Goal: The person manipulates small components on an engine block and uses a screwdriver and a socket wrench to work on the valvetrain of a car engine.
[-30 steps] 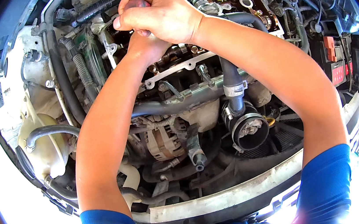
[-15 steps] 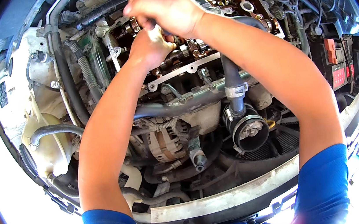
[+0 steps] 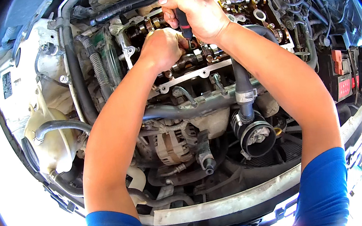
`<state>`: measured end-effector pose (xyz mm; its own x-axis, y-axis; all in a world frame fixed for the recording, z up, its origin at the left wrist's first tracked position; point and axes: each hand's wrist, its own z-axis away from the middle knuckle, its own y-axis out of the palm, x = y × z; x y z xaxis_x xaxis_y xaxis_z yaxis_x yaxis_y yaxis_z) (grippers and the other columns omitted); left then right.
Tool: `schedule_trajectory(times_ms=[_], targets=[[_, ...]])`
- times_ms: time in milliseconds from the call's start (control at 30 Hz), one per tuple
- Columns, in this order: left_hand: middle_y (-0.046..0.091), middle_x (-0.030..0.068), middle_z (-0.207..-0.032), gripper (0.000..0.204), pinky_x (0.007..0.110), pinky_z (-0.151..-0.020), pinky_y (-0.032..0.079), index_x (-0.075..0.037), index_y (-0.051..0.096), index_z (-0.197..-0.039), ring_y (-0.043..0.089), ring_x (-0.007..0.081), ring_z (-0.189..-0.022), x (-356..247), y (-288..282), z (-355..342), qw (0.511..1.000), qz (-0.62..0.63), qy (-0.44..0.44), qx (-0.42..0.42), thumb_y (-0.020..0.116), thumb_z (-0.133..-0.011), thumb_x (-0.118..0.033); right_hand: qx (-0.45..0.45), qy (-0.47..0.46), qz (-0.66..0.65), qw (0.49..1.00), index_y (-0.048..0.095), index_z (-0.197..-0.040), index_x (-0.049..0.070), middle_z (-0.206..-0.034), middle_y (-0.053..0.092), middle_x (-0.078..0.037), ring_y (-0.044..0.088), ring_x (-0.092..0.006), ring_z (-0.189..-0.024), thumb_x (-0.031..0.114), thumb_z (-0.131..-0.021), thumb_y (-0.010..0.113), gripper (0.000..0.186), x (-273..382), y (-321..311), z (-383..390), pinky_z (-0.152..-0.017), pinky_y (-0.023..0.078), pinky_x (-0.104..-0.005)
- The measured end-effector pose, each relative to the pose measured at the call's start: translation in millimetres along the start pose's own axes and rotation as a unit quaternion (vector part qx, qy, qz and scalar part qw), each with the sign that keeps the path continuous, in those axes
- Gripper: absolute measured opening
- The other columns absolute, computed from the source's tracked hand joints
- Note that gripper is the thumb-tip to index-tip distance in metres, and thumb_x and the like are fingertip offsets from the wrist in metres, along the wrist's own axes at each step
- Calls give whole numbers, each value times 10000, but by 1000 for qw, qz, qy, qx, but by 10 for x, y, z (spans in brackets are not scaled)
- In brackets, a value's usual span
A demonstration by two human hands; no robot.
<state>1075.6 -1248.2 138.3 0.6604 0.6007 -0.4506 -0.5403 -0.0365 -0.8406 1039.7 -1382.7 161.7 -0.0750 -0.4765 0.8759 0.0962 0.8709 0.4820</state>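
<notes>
My right hand [image 3: 200, 15] is wrapped round the black and red handle of a screwdriver [image 3: 184, 25], held nearly upright over the open top of the engine [image 3: 205, 72]. Close beside its lower end is my left hand [image 3: 162, 49], closed, with the fingertips turned away from view; what they grip is hidden. Below both hands, shiny metal camshafts [image 3: 188, 61] lie in the oily cylinder head. Where the screwdriver's tip rests cannot be made out.
A black hose [image 3: 242, 77] with a metal clamp rises right of the hands. In front are a black pipe [image 3: 180, 110], the alternator [image 3: 173, 147] and an intake mouth [image 3: 259, 142] stuffed with pale material. A yellowish tank [image 3: 52, 141] stands left, a battery [image 3: 342, 81] right.
My right hand has shifted right and tilted, bringing the screwdriver handle into sight. The left hand has turned to show its back. The whole view has shifted slightly.
</notes>
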Motion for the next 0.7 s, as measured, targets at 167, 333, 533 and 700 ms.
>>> schedule_trajectory(times_ms=[167, 333, 533, 700], targets=[[697, 89, -841, 189, 381, -813, 480, -121, 725, -874, 664, 268, -838, 57, 19, -19, 999, -7, 39, 12, 602, -731, -105, 5, -9, -2, 1000, 611, -849, 16, -665, 583, -56, 541, -129, -584, 100, -866, 586, 89, 39, -5, -6, -544, 435, -267], [688, 118, -805, 134, 369, -740, 512, -62, 695, -870, 663, 273, -770, 48, 0, -12, 998, 1, 61, -20, 617, -762, -81, -4, -39, -38, 998, 570, -823, 16, -671, 563, -91, 547, -177, -590, 111, -833, 566, 96, 206, -17, 36, -554, 451, -294], [700, 110, -852, 131, 354, -764, 509, -43, 686, -907, 668, 266, -812, 48, -2, -1, 999, -35, 37, -12, 640, -788, -72, -33, -17, -95, 995, 508, -774, 67, -650, 511, -72, 517, -209, -585, 227, -845, 559, 182, 496, 2, 12, -557, 432, -333], [704, 104, -852, 141, 336, -758, 506, -43, 684, -937, 672, 227, -812, 37, -70, -23, 999, 45, 3, 7, 647, -802, -65, -37, -90, -114, 989, 475, -733, 104, -641, 460, -49, 431, -185, -582, 305, -821, 568, 238, 850, -43, -72, -571, 371, -305]])
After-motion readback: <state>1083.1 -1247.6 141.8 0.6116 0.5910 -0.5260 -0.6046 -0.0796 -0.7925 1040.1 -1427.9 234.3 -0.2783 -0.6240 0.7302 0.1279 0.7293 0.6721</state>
